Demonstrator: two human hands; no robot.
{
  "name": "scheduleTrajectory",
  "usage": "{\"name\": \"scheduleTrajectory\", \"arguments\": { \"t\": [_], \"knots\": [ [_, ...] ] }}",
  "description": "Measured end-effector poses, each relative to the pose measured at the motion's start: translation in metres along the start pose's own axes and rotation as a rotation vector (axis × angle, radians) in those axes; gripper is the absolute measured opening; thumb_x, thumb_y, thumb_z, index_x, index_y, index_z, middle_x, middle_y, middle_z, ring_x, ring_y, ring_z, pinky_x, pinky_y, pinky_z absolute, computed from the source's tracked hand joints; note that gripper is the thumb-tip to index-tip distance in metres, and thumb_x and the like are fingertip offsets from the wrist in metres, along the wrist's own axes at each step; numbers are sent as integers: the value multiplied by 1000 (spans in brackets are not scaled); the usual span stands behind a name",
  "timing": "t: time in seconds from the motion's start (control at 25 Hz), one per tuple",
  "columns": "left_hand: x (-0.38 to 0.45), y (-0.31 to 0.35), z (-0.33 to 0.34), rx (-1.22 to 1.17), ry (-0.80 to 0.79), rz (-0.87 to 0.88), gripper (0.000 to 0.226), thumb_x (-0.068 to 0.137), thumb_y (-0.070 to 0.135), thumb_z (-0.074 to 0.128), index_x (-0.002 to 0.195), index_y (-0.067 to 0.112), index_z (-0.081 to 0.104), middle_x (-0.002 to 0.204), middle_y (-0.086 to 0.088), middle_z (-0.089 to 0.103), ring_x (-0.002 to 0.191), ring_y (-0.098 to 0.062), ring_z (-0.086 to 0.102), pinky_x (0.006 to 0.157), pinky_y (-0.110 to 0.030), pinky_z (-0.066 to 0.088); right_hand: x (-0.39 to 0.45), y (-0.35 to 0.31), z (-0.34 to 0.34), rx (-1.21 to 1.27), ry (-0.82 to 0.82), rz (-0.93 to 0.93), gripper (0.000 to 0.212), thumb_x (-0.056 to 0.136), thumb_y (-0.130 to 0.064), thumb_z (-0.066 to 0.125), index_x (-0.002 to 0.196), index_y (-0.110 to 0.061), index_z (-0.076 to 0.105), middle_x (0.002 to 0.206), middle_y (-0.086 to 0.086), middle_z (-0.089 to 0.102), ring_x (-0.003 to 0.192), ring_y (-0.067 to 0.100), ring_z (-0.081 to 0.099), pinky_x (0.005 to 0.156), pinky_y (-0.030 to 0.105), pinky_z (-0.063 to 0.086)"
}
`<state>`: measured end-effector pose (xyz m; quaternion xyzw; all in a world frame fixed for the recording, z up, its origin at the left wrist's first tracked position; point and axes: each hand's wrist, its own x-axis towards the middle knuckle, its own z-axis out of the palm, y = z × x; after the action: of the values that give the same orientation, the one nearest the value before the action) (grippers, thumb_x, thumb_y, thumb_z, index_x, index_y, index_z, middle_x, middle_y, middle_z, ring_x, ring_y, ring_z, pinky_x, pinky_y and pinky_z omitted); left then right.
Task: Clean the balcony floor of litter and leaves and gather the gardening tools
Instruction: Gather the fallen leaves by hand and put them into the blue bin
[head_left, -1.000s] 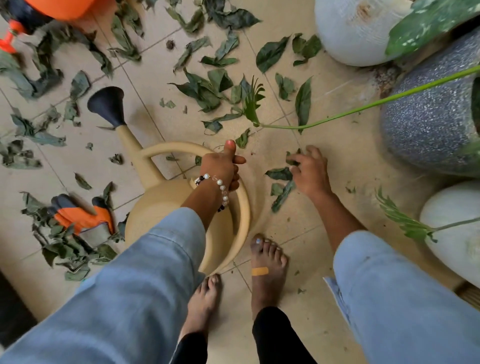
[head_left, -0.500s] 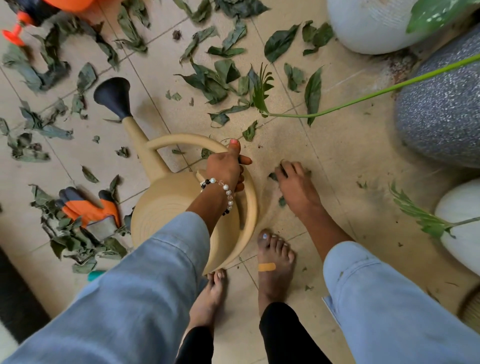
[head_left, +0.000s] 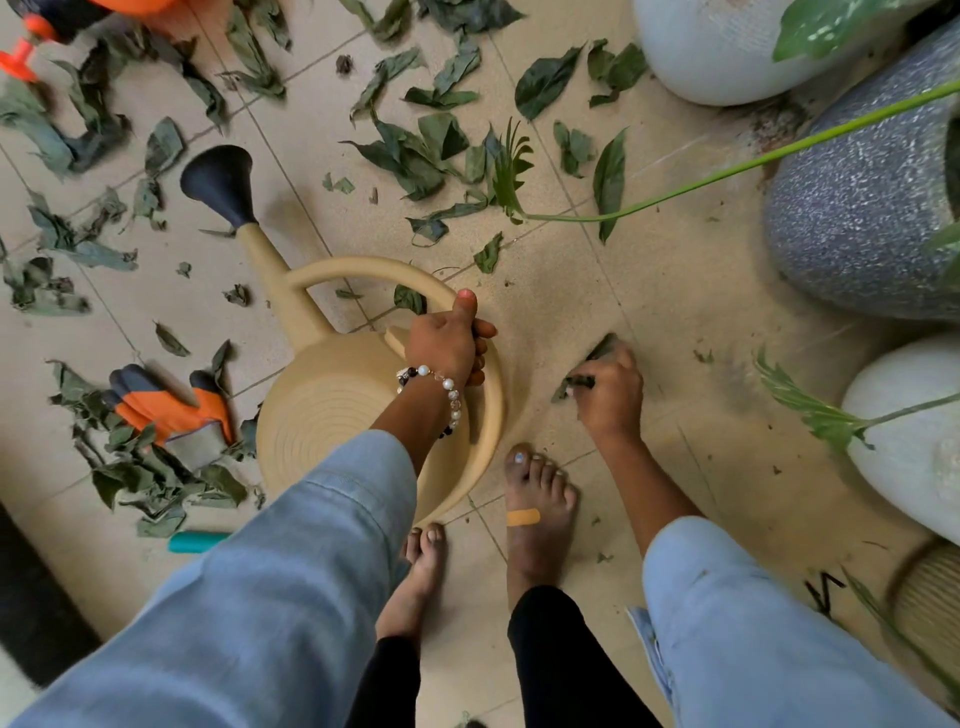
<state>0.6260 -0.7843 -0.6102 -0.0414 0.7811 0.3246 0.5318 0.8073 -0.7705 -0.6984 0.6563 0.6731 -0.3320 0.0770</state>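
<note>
A beige watering can (head_left: 332, 410) with a dark rose spout stands on the tiled floor in the middle. My left hand (head_left: 449, 343) grips its loop handle, thumb up. To its right my right hand (head_left: 608, 387) curls round a few dark green leaves (head_left: 597, 351) just above the floor. Many more loose leaves (head_left: 426, 150) lie scattered across the tiles at the top and left. An orange and grey gardening glove (head_left: 176, 410) lies on a leaf pile at the left. A teal tool handle (head_left: 195, 541) pokes out beside my left sleeve.
Large round pots stand at the right: a pale one (head_left: 717, 47) at the top, a speckled grey-blue one (head_left: 857, 208), a white one (head_left: 914, 441). A long green stem (head_left: 727, 171) crosses above the floor. An orange sprayer (head_left: 31, 36) sits top left. My bare feet (head_left: 535, 514) stand below the can.
My right hand has closed on the leaves it was pressing and drawn them toward me. My left hand keeps its hold on the can's handle.
</note>
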Motion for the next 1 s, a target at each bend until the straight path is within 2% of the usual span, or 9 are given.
{"name": "scheduleTrajectory", "arguments": {
  "t": [0.08,0.12,0.2,0.28,0.4,0.52,0.64,0.84,1.0],
  "knots": [
    [1,-2,0,-40,1,-14,53,99,44,45,63,10,62,50,1,49,39,-11,43,40,-19,36,-2,-3,15,-151,-72,-11,20,87,-2,63,105,-3,70,156,21,19,120,27,53,98,27,41],
    [1,-3,-1,-52,-4,-17,53,99,44,46,63,10,62,50,1,49,38,-11,43,39,-18,36,-2,-6,21,-220,-87,-49,18,87,-1,62,103,-2,69,155,21,19,112,27,58,94,29,45],
    [-1,-4,-2,-62,-16,-19,52,99,43,46,63,9,62,49,1,49,37,-10,43,39,-18,36,4,-12,28,-280,-42,-159,11,79,5,68,89,2,70,139,27,45,90,31,65,78,32,53],
    [-4,-4,-4,-84,-18,-24,52,100,43,46,63,9,62,50,1,49,37,-10,42,38,-17,36,11,-13,23,-403,37,-285,8,75,5,72,81,1,71,99,21,69,76,28,65,63,26,51],
    [-14,-3,-11,-113,-3,-54,52,99,42,46,64,8,63,51,0,50,40,-12,43,39,-19,37,6,-17,1,-154,-27,-208,19,85,0,62,101,-3,73,96,15,72,88,26,67,76,27,51],
    [-32,-1,-22,-136,8,-80,50,99,42,48,65,8,64,55,-2,53,43,-14,44,40,-21,38,-9,-27,-27,238,14,-37,19,78,3,71,96,-2,74,93,12,74,85,25,69,81,35,56],
    [-58,3,-37,-145,34,-104,47,97,42,51,68,8,65,59,-4,57,42,-14,46,43,-22,40,-33,-46,-53,457,-80,141,30,74,3,75,102,-5,71,97,11,72,86,22,68,80,33,57],
    [-72,4,-50,-158,86,-76,45,97,40,52,68,8,66,56,-3,57,45,-17,48,48,-26,42,-35,-57,-50,160,-204,235,56,76,-3,76,129,-5,56,120,21,63,107,32,62,86,28,48],
    [-50,3,-59,-269,99,1,44,99,36,50,69,7,64,54,-2,53,42,-14,43,43,-22,39,-11,-54,-18,-12,-166,199,39,82,-8,71,118,3,60,117,27,61,112,38,55,89,36,47]
  ]
}}
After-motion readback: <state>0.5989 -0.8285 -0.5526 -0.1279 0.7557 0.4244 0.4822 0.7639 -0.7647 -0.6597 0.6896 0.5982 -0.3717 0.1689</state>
